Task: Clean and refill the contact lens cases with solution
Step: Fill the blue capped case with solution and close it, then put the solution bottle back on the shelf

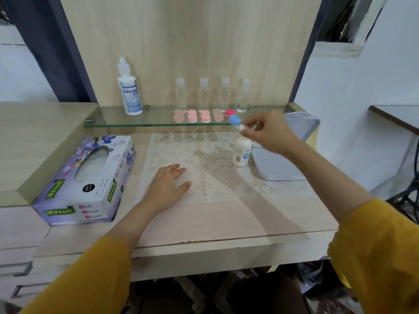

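In the head view our right hand (267, 130) pinches the blue-and-white lens case (237, 123) just before the glass shelf (136, 124), above the small white bottle (242, 152), while our left hand (170, 182) lies flat and empty on the lace mat (215, 168). We judge a case is being fetched for cleaning; next, both hands must unscrew its caps. Its long axis slants, blue cap up-left toward the shelf, white cap at our fingers.

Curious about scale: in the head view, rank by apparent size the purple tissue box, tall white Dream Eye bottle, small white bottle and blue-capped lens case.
1. Purple floral cardboard tissue box
2. Tall white Dream Eye bottle, though farther away
3. Small white bottle
4. Blue-capped lens case
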Demonstrator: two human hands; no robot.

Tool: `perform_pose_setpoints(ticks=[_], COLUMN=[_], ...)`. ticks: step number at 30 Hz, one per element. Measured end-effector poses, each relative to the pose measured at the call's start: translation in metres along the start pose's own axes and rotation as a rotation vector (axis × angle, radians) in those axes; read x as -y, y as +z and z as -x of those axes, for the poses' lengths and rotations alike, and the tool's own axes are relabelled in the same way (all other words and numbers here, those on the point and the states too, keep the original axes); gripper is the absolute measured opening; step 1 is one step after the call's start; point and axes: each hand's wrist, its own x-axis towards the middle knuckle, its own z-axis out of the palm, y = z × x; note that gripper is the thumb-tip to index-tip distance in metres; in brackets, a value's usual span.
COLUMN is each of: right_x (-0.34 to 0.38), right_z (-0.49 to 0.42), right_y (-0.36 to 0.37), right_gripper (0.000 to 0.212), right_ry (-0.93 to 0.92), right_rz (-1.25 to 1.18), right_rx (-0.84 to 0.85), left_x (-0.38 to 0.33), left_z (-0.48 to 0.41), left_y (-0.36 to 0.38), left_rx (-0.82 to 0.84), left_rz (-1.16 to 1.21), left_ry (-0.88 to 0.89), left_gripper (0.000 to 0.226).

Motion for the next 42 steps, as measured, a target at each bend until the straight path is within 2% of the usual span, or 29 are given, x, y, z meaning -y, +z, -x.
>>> perform_pose_setpoints(ticks=[3,6,11,17,22,26,29,33,35,42], right_x=[-0.008,-0.023,-0.043,-0.047,-0.050,-0.052,-0.049,-0.037,-0.029,-0.028], right_z=[-0.031,-0.059,-0.093,-0.109,-0.114,-0.115,-0.112,-0.091,-0.073,-0.017], right_y=[-0.011,-0.013,0.001,0.018,0.023,0.024,0.019,0.003,-0.002,0.014], right_gripper=[0.015,0.018,0.032,0.041,0.046,0.050,0.045,0.024,0.021,0.044], right_ry=[0.070,0.174,0.306,0.287,0.307,0.306,0.297,0.247,0.227,0.261], right_rz=[0.018,0.074,0.323,0.596,0.678,0.651,0.557,0.282,0.117,-0.042], right_rx=[-0.124,-0.165,-0.045,0.043,0.102,0.099,0.060,-0.050,-0.102,-0.123], left_x=[0.003,0.004,0.005,0.007,0.008,0.008,0.008,0.008,0.007,0.005], left_z=[0.000,0.002,0.002,0.002,0.001,0.001,0.001,0.001,0.001,0.006], left_y=[0.004,0.008,0.009,0.010,0.011,0.012,0.012,0.012,0.011,0.009], left_rx=[0.003,-0.029,-0.065,-0.114,-0.118,-0.134,-0.131,-0.124,-0.125,-0.151], left_rz=[-0.022,-0.033,-0.029,-0.035,-0.045,-0.043,-0.042,-0.043,-0.043,-0.043], left_ry=[-0.006,0.017,0.046,0.081,0.087,0.089,0.089,0.084,0.084,0.063], left_gripper=[0.051,0.050,0.050,0.048,0.052,0.047,0.047,0.047,0.047,0.039])
